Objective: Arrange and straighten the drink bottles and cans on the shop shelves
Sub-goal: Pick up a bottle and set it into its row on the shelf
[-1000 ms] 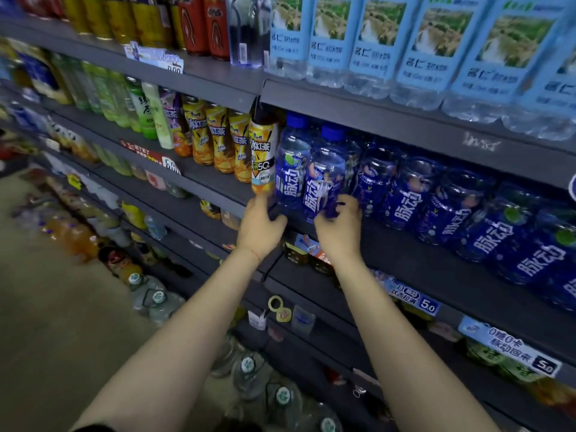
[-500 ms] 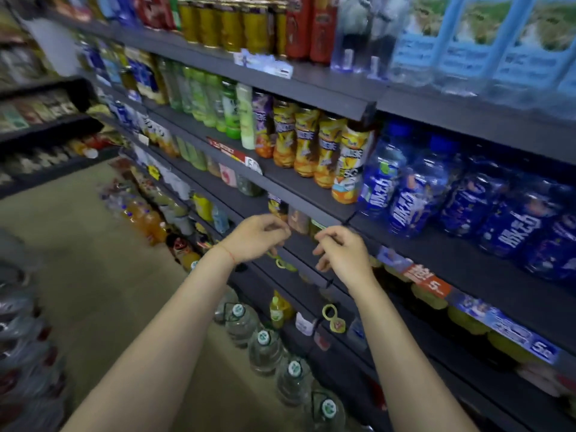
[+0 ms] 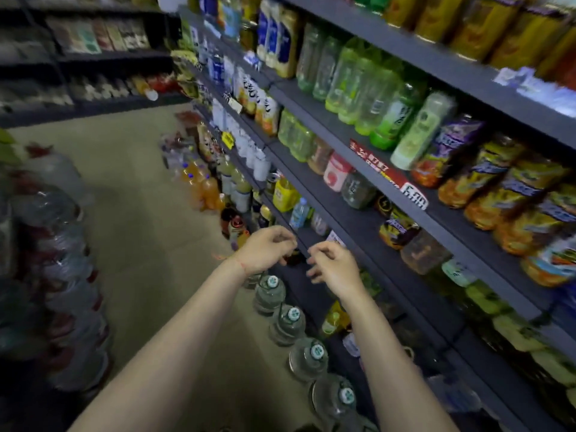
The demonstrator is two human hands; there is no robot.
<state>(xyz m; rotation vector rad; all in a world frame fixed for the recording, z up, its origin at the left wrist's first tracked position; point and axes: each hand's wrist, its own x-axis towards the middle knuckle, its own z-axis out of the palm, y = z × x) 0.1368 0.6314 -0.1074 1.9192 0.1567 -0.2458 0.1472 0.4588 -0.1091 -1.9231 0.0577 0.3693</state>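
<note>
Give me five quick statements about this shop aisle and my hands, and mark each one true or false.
1. The left hand grips a bottle. False: its loosely curled fingers hold nothing.
2. The right hand holds nothing. True.
3. Large water jugs stand in a row on the floor beside the shelving. True.
4. The green tea bottles lie flat on the floor. False: they stand on an upper shelf.
5. A red price strip is fixed to the front edge of a shelf. True.
</note>
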